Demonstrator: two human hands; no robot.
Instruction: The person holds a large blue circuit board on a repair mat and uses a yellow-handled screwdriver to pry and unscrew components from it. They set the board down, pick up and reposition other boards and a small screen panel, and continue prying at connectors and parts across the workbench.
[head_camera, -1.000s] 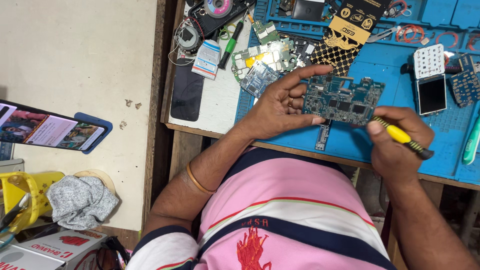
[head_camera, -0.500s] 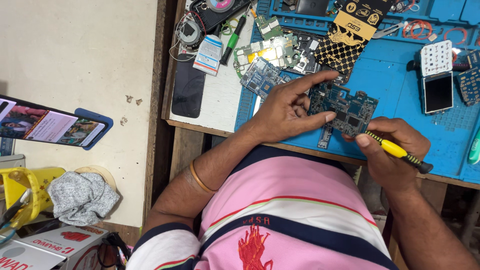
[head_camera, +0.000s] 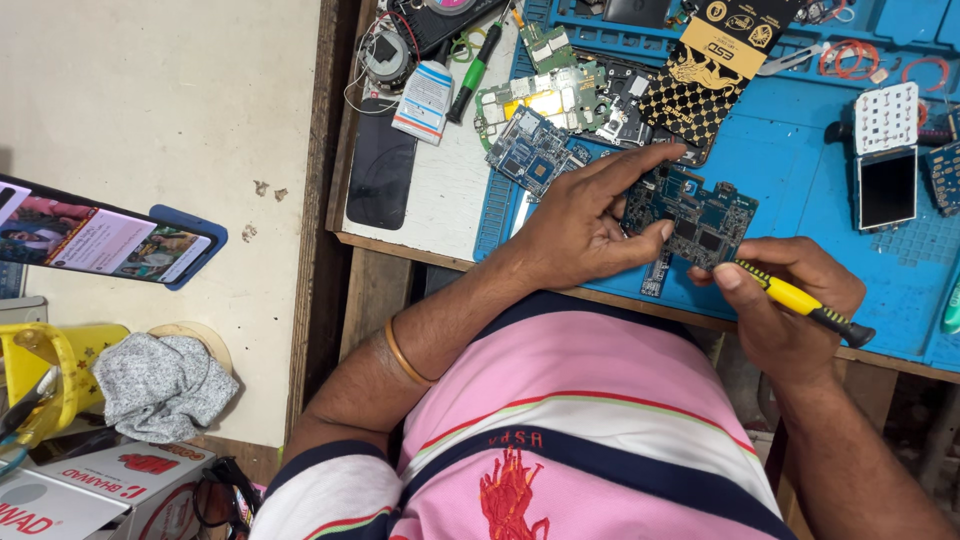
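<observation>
left hand (head_camera: 575, 225) grips circuit board (head_camera: 700, 215) | right hand (head_camera: 790, 300) holds yellow screwdriver (head_camera: 800, 300)

From my remote seat the feed looks evenly bright, with soft daylight and no harsh glare. Shadows stay faint: a thin one runs under my left hand (head_camera: 580, 230) on the blue mat (head_camera: 800, 180). The circuit board (head_camera: 695, 215) reads sharp in the centre. Toward the edges the lines bow slightly, and the lower corners look softer and dimmer.
</observation>
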